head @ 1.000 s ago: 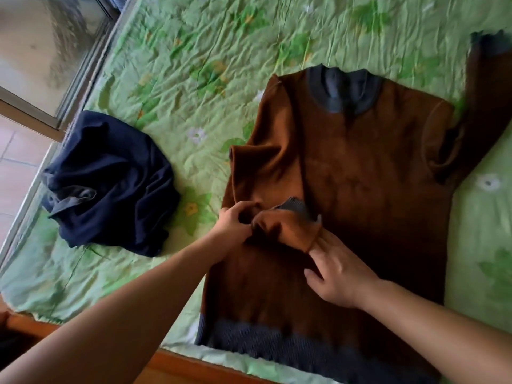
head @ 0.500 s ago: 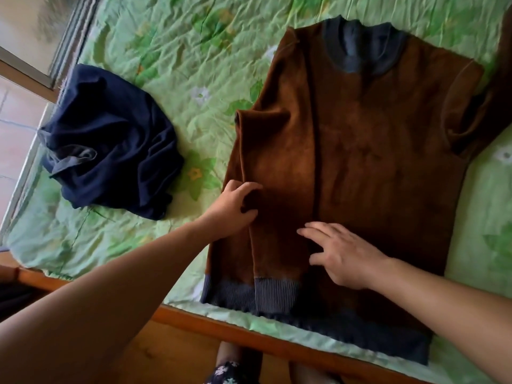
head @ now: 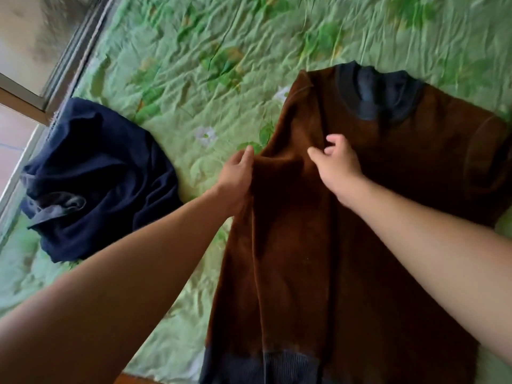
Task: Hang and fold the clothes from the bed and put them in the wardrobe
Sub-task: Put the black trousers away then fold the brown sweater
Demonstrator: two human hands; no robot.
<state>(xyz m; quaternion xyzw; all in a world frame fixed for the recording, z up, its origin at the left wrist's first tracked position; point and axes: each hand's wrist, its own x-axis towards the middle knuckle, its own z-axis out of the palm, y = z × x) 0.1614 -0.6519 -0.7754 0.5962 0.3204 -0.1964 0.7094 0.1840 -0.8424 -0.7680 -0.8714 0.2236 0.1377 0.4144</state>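
Observation:
A brown sweater [head: 388, 217] with a dark grey collar and hem lies flat on the green bed sheet [head: 194, 65], its left sleeve folded down along the body. At the top of that fold my left hand [head: 237, 178] grips the sweater's left edge, thumb on top and fingers hidden under the fabric. My right hand [head: 336, 162] rests on the folded sleeve near the shoulder, its fingers loosely curled and the thumb spread, with nothing held. A crumpled navy garment [head: 105, 178] lies on the sheet to the left.
The sheet is wrinkled, with a leaf and flower print. A window frame [head: 25, 98] and tiled floor run along the bed's left side. The wooden bed edge [head: 130, 379] shows at the bottom. The sweater's right sleeve leaves the view at the right.
Both hands have moved up from the lower part of the folded sleeve to its top near the shoulder. The view has shifted further up the bed.

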